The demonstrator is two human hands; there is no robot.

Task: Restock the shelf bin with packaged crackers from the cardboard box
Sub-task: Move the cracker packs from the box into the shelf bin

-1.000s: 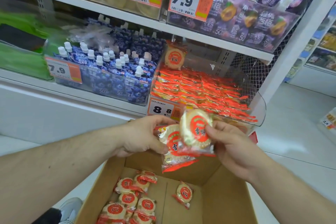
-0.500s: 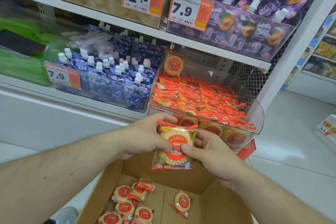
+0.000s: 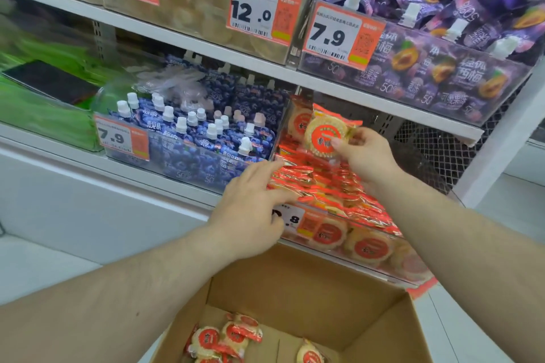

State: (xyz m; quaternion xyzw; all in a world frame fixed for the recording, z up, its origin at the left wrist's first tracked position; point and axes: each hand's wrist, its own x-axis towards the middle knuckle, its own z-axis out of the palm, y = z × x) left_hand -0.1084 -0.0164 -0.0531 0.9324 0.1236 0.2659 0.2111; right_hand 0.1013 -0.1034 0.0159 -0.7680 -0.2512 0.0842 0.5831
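My right hand (image 3: 364, 156) pinches a round cracker pack (image 3: 324, 137) with a red label and holds it upright over the back of the clear shelf bin (image 3: 380, 256). The bin is packed with rows of red-wrapped cracker packs (image 3: 330, 191). My left hand (image 3: 250, 206) lies with straight fingers on the packs at the bin's front left corner, partly covering the price tag (image 3: 298, 219). Below, the open cardboard box (image 3: 309, 283) holds several loose cracker packs (image 3: 227, 339) on its bottom.
To the left of the cracker bin stands a bin of blue spouted pouches (image 3: 191, 138). The shelf above (image 3: 295, 74) carries purple plum pouches (image 3: 427, 62) and pale packs. A white upright post (image 3: 501, 138) stands at the right, wire mesh behind the bin.
Both hands rose from over the box to the bin. The right hand carried the pack up alone; the left let go of it and now rests on the stocked packs.
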